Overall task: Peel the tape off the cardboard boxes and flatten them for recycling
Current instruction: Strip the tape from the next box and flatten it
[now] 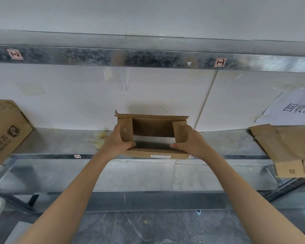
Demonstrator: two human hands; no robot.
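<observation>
Although its top stood open with the flaps raised, the small cardboard box [152,128] had not yet been flattened; it sat in its rectangular shape on the metal shelf [60,143], near the front edge. No tape showed on it from this angle, so the peeling seemed done and collapsing it appeared to be what remained. The left hand [119,140] was curled round the left end flap and the right hand [190,140] round the right one, thumbs inside. The board was matte brown corrugated, ragged at one back corner, with a white label [160,156] on its front. The shelf was mottled galvanised steel. At the right lay flattened cardboard [287,147] below a paper sign [292,106]; at the left a larger printed box [5,131] stood unflattened.
</observation>
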